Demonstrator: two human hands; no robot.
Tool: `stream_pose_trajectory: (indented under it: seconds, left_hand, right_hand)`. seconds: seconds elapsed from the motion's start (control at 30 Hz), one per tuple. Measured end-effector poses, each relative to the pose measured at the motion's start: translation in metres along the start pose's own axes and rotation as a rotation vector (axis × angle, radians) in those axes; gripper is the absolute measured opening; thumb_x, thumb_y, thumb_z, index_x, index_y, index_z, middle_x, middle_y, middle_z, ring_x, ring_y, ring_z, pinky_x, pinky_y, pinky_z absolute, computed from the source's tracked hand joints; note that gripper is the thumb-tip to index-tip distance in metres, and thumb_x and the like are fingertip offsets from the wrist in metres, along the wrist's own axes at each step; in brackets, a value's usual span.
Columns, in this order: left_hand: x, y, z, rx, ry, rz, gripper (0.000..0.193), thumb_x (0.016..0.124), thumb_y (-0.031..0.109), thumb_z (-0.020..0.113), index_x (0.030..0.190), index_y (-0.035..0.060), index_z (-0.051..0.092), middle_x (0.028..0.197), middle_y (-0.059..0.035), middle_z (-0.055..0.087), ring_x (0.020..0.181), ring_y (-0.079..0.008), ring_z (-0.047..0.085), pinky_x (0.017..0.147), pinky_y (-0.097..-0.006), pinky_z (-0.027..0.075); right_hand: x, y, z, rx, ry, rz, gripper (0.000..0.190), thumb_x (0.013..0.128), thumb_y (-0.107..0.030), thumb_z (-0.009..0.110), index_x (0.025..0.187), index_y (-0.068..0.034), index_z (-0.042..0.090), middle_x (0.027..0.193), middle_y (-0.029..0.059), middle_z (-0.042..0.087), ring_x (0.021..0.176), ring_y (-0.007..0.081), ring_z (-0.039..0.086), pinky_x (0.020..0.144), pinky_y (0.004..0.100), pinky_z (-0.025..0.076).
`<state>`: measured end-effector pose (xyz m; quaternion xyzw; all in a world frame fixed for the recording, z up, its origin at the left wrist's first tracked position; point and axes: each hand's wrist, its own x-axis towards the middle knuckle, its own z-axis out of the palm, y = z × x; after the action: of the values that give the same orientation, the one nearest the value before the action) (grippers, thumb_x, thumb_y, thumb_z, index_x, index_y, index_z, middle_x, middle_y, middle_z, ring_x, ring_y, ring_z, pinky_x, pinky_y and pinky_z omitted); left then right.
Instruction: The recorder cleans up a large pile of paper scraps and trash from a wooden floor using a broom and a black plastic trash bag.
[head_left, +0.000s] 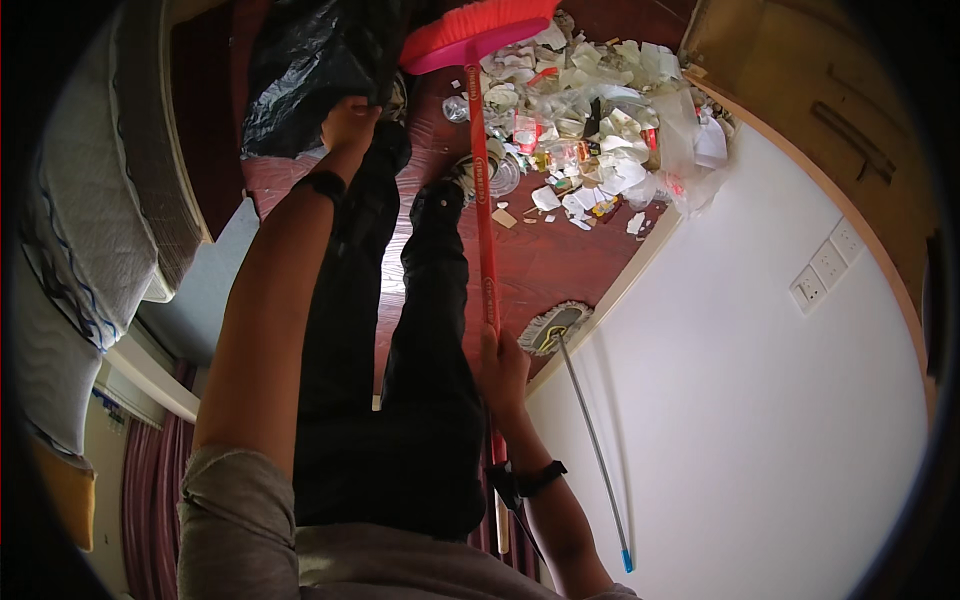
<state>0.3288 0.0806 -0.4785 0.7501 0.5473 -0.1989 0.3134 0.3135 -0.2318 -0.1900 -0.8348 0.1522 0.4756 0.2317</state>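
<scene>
My right hand (504, 371) is closed around the red handle of a broom (482, 225). The broom's pink head with red bristles (480, 34) is raised at the top of the view. With my left hand (351, 127) I grip the edge of a large black plastic bag (307, 82), which hangs or rests beside my leg. A heap of mixed litter (600, 127), with crumpled paper, clear plastic film and wrappers, lies on the floor to the right of the broom. A round clear plastic lid (504, 176) lies near my shoe, partly behind the handle.
Against the white wall (720, 360) leans a flat mop with a grey fringed head (556, 328). Wall sockets (828, 262) sit higher up. A mattress (97, 172) on a bed stands at left. Dark red wood flooring (540, 255) runs beneath my feet, and purple curtains (150, 495) hang at lower left.
</scene>
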Motion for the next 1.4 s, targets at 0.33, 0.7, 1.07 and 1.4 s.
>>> stream_pose_trajectory:
  seconds: [0.33,0.7,1.07,1.4]
  left_hand:
    - [0.022,0.009,0.002,-0.223,0.031,-0.013,0.039,0.072,0.034,0.073,0.099,0.0073,0.065,0.088,-0.0044,0.069,0.077,-0.0183,0.063,0.069,-0.0325,0.05]
    - [0.048,0.027,-0.005,-0.427,-0.013,-0.057,0.045,0.077,0.031,0.07,0.108,0.0001,0.062,0.097,-0.011,0.067,0.092,-0.0199,0.064,0.081,-0.0295,0.048]
    - [0.071,-0.015,-0.023,-0.046,-0.064,0.004,0.041,0.077,0.038,0.064,0.104,0.0073,0.063,0.101,-0.0102,0.067,0.096,-0.0267,0.064,0.082,-0.037,0.049]
    - [0.031,-0.019,-0.026,-0.05,0.032,-0.011,0.039,0.078,0.035,0.062,0.104,0.0062,0.062,0.097,-0.0094,0.067,0.093,-0.0263,0.065,0.079,-0.0359,0.05]
  right_hand:
    - [0.09,-0.053,0.027,-0.051,0.128,-0.093,0.039,0.094,-0.035,0.047,0.08,0.002,0.052,0.066,0.0256,0.056,0.063,0.0452,0.056,0.052,0.0487,0.04]
    - [0.13,-0.076,0.011,-0.031,0.114,-0.065,0.04,0.093,-0.034,0.048,0.076,0.002,0.053,0.065,0.0251,0.056,0.064,0.0447,0.056,0.054,0.0488,0.041]
    - [0.065,-0.014,0.002,0.152,-0.037,0.067,0.039,0.092,-0.033,0.051,0.073,0.001,0.055,0.056,0.0132,0.052,0.047,0.024,0.053,0.047,0.0366,0.039]
    - [0.055,0.033,0.016,0.198,-0.149,0.089,0.036,0.094,-0.035,0.046,0.082,-0.002,0.055,0.057,0.0092,0.055,0.048,0.0211,0.056,0.045,0.0352,0.041]
